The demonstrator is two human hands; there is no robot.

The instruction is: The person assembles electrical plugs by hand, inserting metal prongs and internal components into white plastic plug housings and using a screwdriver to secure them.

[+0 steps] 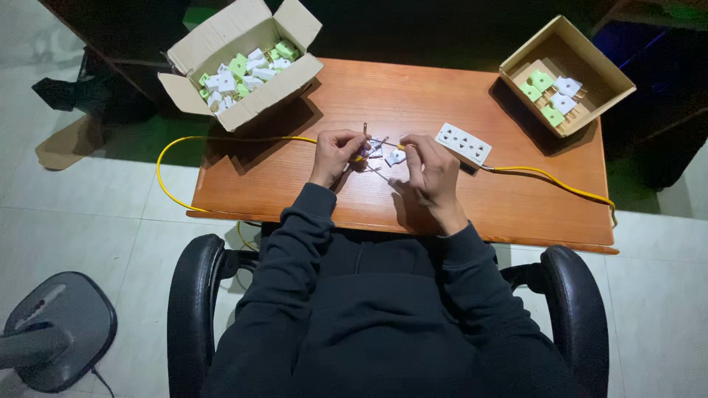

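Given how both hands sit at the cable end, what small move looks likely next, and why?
Probably seating the white plug piece onto the yellow cable end: the right hand pinches the piece, the left hand holds the cable end, and the two are nearly touching.

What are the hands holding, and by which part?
The left hand and right hand hold small white plug parts at the yellow cable's end; exact grip unclear.

i wore a dark, near-black hooded sweatshirt (pixel 383 309) of soft fabric, its long sleeves ending in ribbed cuffs at my wrists; my left hand (pixel 335 151) and right hand (pixel 431 173) were bare.
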